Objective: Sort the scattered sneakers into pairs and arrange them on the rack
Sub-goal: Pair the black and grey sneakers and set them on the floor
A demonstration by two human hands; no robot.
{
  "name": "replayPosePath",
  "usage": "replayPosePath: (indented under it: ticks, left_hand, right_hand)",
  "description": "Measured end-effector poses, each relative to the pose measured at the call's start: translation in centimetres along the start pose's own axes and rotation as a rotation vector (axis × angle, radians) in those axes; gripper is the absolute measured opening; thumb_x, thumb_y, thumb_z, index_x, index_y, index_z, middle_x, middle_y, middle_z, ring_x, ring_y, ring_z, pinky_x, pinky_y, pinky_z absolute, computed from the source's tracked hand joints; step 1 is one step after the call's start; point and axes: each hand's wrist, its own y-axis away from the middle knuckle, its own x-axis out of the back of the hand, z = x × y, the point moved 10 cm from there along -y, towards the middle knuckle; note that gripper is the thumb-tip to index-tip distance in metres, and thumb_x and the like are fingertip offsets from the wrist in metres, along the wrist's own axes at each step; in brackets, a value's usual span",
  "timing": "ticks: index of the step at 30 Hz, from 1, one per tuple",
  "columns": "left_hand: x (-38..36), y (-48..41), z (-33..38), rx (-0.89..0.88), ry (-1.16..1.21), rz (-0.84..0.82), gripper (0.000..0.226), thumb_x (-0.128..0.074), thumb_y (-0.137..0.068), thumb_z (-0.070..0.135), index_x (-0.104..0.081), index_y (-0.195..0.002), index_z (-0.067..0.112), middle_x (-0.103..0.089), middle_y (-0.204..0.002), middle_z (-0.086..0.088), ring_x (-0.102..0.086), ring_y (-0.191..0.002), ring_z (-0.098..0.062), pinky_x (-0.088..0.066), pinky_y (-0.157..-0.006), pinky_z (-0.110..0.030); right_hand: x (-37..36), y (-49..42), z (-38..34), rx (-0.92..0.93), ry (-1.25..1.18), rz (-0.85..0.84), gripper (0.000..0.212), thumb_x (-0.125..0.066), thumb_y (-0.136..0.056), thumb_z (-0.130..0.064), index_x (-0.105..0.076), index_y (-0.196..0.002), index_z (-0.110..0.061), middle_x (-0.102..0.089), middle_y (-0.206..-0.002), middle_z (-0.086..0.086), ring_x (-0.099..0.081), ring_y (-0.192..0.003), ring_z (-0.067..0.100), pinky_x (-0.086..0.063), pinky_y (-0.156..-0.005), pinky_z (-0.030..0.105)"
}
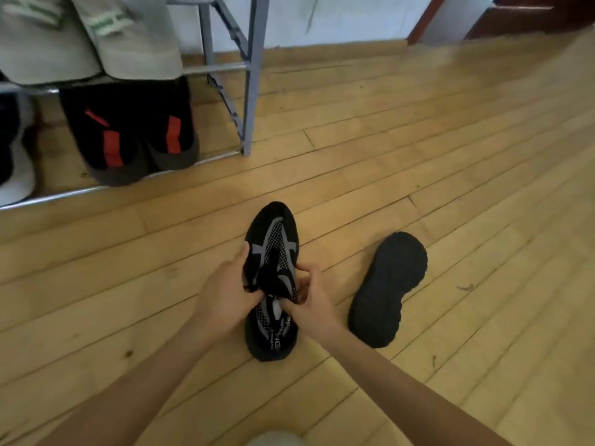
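Black knit sneaker [272,252] upright on floor [418,188], laces pinched by left hand [222,294] and right hand [309,300]. Looks light, soft; grip heel collar. Mate [388,289] sole-up beside; rack [249,75] beyond.

Black knit sneaker [273,239] with grey straps and a dotted mesh panel, upright on the wooden floor, toe pointing away — gripped at the tongue from both sides. Just to its right, apart, a matching black sneaker [388,289] flipped over, lugged sole up. On the grey metal rack [249,75] at upper left: black-and-red pair [135,136] on the bottom rail, pale grey-green pair [87,37] above, part of a black-and-white shoe [14,169] at the edge.
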Motion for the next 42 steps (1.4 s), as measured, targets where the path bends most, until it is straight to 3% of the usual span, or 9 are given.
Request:
replayPosePath:
  ticks: [7,12,15,22,26,31,36,39,42]
  left_hand:
    - [-0.2,0.0,-0.5,0.005,0.048,0.058,0.090,-0.071,-0.079,0.026,-0.015,-0.150,0.027,-0.061,-0.128,-0.001,-0.060,-0.112,-0.014,-0.052,-0.091,-0.029]
    - [0.0,1.6,-0.6,-0.048,0.082,0.107,0.084,-0.066,-0.082,0.034,-0.014,-0.148,0.035,-0.049,-0.120,0.001,-0.053,-0.106,-0.010,-0.047,-0.089,-0.027]
    - [0.3,2.5,0.3,-0.099,0.067,0.137,0.078,-0.062,-0.086,0.029,-0.015,-0.149,0.031,-0.042,-0.129,-0.002,-0.045,-0.116,-0.014,-0.040,-0.096,-0.030]
    - [-0.1,3.1,7.5,-0.405,-0.152,0.219,0.064,-0.058,-0.086,0.011,-0.032,-0.144,0.018,-0.039,-0.140,-0.004,-0.033,-0.131,-0.022,-0.036,-0.108,-0.041]
    - [-5.6,2.4,13.9,-0.634,-0.207,-0.037,0.068,-0.053,-0.088,0.014,-0.021,-0.148,0.022,-0.040,-0.142,0.002,-0.035,-0.133,-0.014,-0.038,-0.108,-0.036]
    - [-15.7,1.7,16.5,-0.376,-0.030,-0.529,0.078,-0.050,-0.089,0.021,-0.002,-0.150,0.023,-0.029,-0.151,-0.002,-0.030,-0.137,-0.019,-0.031,-0.113,-0.035]
    - [-16.5,1.7,16.7,-0.332,-0.019,-0.419,0.081,-0.053,-0.087,0.040,-0.008,-0.151,0.020,-0.028,-0.152,-0.001,-0.020,-0.142,-0.018,-0.028,-0.114,-0.039]
    - [-15.3,0.5,15.7,-0.174,0.335,-0.461,0.086,-0.061,-0.078,0.049,-0.015,-0.148,0.029,-0.031,-0.146,0.001,-0.033,-0.134,-0.017,-0.038,-0.107,-0.041]
    - [-12.9,-0.8,14.4,-0.107,0.530,-0.433,0.054,-0.066,-0.081,0.038,-0.043,-0.129,0.029,-0.053,-0.119,0.008,-0.051,-0.113,-0.010,-0.044,-0.087,-0.022]
  right_hand:
    - [1.7,-0.5,0.1,-0.002,0.188,0.053,0.048,-0.069,-0.083,-0.023,-0.044,-0.123,-0.025,-0.054,-0.097,-0.008,-0.054,-0.087,0.002,-0.046,-0.064,0.010]
    - [13.8,2.4,0.2,0.055,0.406,0.607,0.040,-0.064,-0.084,-0.033,-0.053,-0.122,-0.028,-0.051,-0.116,0.000,-0.048,-0.112,0.017,-0.044,-0.095,0.034]
    - [18.1,3.8,4.2,-0.185,0.376,0.769,0.061,-0.065,-0.083,-0.037,-0.038,-0.136,-0.027,-0.040,-0.135,0.008,-0.041,-0.124,0.029,-0.040,-0.103,0.045]
    - [17.8,3.5,7.1,-0.253,0.092,0.746,0.074,-0.069,-0.081,-0.036,-0.027,-0.142,-0.031,-0.023,-0.139,0.007,-0.044,-0.114,0.022,-0.043,-0.096,0.038]
    - [18.4,3.5,8.8,-0.371,-0.084,0.720,0.096,-0.079,-0.070,-0.039,-0.020,-0.145,-0.032,-0.036,-0.141,0.012,-0.047,-0.123,0.031,-0.044,-0.102,0.049]
    - [18.3,2.6,9.5,-0.334,-0.238,0.683,0.097,-0.082,-0.067,-0.032,-0.020,-0.142,-0.032,-0.061,-0.120,0.005,-0.061,-0.110,0.024,-0.052,-0.093,0.047]
    - [17.7,3.3,9.3,-0.286,-0.609,0.696,0.071,-0.058,-0.086,-0.016,-0.023,-0.144,-0.034,-0.060,-0.108,0.005,-0.059,-0.097,0.019,-0.051,-0.072,0.032]
    - [17.5,4.2,7.1,-0.164,-0.616,0.674,0.054,-0.044,-0.091,-0.012,-0.035,-0.141,-0.030,-0.058,-0.113,0.007,-0.056,-0.099,0.018,-0.048,-0.078,0.030]
    - [16.0,3.2,2.8,-0.001,-0.485,0.484,0.044,-0.046,-0.090,0.002,-0.054,-0.128,-0.019,-0.061,-0.096,0.003,-0.062,-0.090,0.010,-0.055,-0.077,0.027]
